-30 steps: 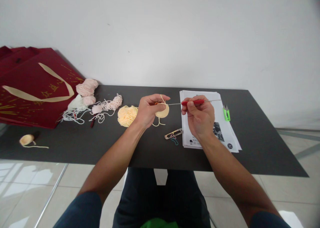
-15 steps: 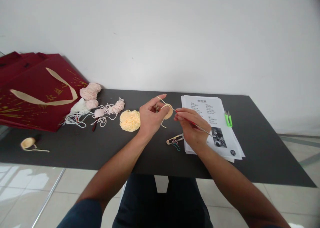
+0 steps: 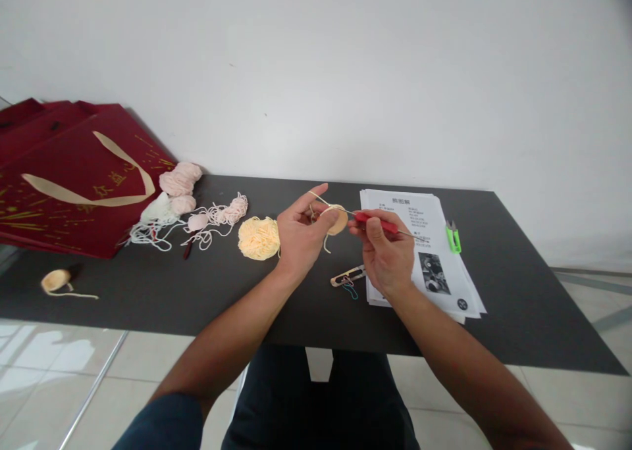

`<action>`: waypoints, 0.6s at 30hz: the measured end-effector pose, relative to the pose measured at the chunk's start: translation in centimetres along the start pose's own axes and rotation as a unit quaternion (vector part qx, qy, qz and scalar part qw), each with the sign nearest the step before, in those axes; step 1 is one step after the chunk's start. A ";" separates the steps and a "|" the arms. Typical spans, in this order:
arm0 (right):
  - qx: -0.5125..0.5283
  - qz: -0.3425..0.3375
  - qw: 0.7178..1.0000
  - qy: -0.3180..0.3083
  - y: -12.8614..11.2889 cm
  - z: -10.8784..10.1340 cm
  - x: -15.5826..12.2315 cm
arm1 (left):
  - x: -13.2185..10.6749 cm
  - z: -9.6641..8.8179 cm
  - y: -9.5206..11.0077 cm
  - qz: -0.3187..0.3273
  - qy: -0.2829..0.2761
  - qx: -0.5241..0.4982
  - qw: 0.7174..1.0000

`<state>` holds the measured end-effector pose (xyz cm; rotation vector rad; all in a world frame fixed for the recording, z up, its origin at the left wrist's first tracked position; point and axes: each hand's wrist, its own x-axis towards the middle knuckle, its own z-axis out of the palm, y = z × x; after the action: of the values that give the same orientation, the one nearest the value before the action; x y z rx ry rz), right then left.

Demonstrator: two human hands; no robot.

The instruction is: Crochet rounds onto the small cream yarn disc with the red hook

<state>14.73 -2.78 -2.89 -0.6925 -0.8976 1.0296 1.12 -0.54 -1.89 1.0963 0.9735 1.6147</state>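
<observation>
My left hand (image 3: 299,234) pinches a small round cream crochet piece (image 3: 336,219) above the black table (image 3: 276,299), with a strand of cream yarn running over its raised forefinger. My right hand (image 3: 386,251) grips a crochet hook with a red handle (image 3: 376,223); the hook's metal tip points left into the crochet piece. A loose ball of pale yellow yarn (image 3: 258,237) lies on the table just left of my left hand.
A stack of printed sheets (image 3: 434,252) lies under my right hand, green thread snips (image 3: 453,236) beside it. A metal clip with coloured markers (image 3: 346,278) lies in front. Pink and white yarn bundles (image 3: 182,203), red gift bags (image 3: 74,174) and a small cream piece (image 3: 55,280) sit left.
My right hand swung the hook from level and far out to the right back in toward the crochet piece. My left forefinger lifted with the yarn over it. The view shifted slightly.
</observation>
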 end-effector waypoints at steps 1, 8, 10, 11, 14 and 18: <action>-0.002 -0.001 1.000 0.001 -0.1 0.0 0.1 | 0.0 0.0 0.1 0.007 0.007 0.007 1.000; -0.033 -0.013 0.999 0.001 -0.1 -0.1 0.0 | -0.3 0.0 0.7 0.048 0.025 0.065 0.996; -0.069 -0.031 0.997 0.002 0.0 -0.1 -0.4 | -0.3 -0.1 0.7 0.064 0.036 0.084 0.994; -0.092 -0.042 0.995 0.000 0.0 -0.2 -0.6 | -0.2 -0.1 0.7 0.068 0.043 0.091 0.993; -0.152 -0.079 0.985 -0.020 -0.3 -0.2 -1.3 | -0.1 0.0 0.7 0.057 0.057 0.091 0.993; -0.234 -0.132 0.961 -0.067 -0.8 -0.3 -2.0 | 0.1 0.0 0.5 0.037 0.073 0.088 0.993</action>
<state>14.88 -4.96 -2.94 -0.8736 -1.3365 0.6322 0.97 -0.62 -1.39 1.1566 1.2024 1.7128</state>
